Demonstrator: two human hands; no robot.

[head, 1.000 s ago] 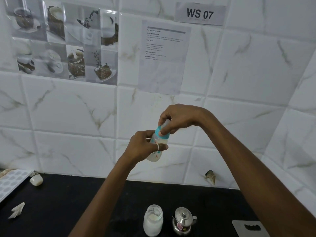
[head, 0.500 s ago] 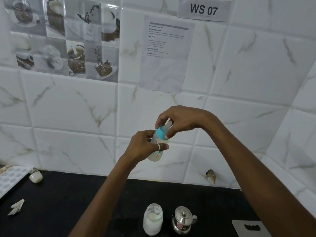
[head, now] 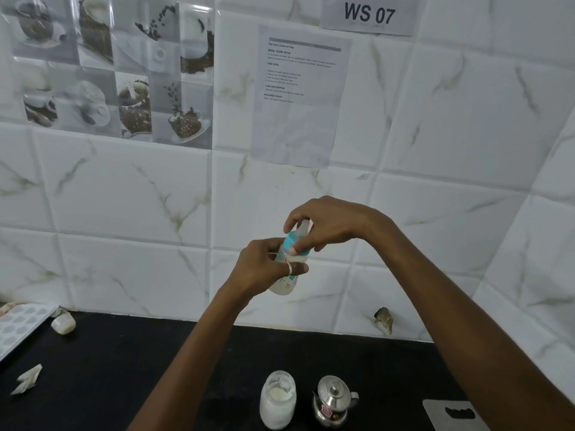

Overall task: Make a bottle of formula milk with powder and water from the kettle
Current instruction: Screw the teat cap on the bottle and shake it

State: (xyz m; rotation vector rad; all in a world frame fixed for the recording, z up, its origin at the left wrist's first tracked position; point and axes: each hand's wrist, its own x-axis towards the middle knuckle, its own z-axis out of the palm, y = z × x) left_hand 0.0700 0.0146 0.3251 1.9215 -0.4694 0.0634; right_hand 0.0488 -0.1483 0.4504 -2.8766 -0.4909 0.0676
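Gripping the baby bottle [head: 284, 286] with both hands, up in the air in front of the tiled wall [head: 466, 135]. The left grip [head: 264, 270] wraps the bottle body, fingers and thumb curled round its middle, ring on one finger. The right grip [head: 326, 227] sits directly above, coming in from the right, fingertips pinching the teal collar [head: 292, 242]. The clear teat [head: 304, 227] pokes up under that palm.

Key relation: the bottle's long axis runs from the left grip up into the right grip. It is near upright, top leaning slightly right, base sticking out below the left grip. The two grips are stacked along that axis, almost touching. Contents look whitish; level hard to read.

Judgement: this is the collar-screwing step, likely closing after filling, though the turn direction can't be told. Any twist goes about that same axis, so the left grip must hold the body fixed while the right turns. Tilting with a loose collar could spill.

Well below the grips, on the black desk [head: 124, 368], stands a glass jar of white powder [head: 278, 402]. The steel kettle [head: 334, 399] is just right of it, lid on. Low right of the grips is a grey slotted plate [head: 454, 413]. Far low left are a white tray [head: 18, 325], a small white cap [head: 63, 323] and a paper scrap [head: 26, 379]. High above the grips on the wall are a printed sheet [head: 298, 119] and a "WS 07" label [head: 368, 14].
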